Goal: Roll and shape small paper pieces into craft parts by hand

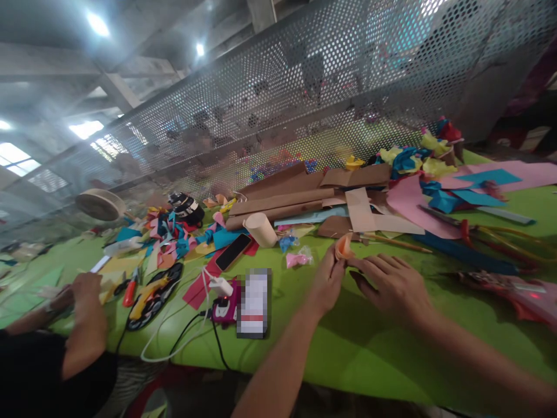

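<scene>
Smooth green surface (pixel 369 342), faintly glossy; matt brown cardboard strips (pixel 282 200); thin orange paper piece (pixel 343 247); grey perforated metal screen (pixel 278 110) along far edge.

Head cam, fwd-down, near table (pixel 357 342)

Small orange paper piece (pixel 343 248), curled/folded, held upright just above green table, center of scene, w/ brown card strips just beyond.
</scene>
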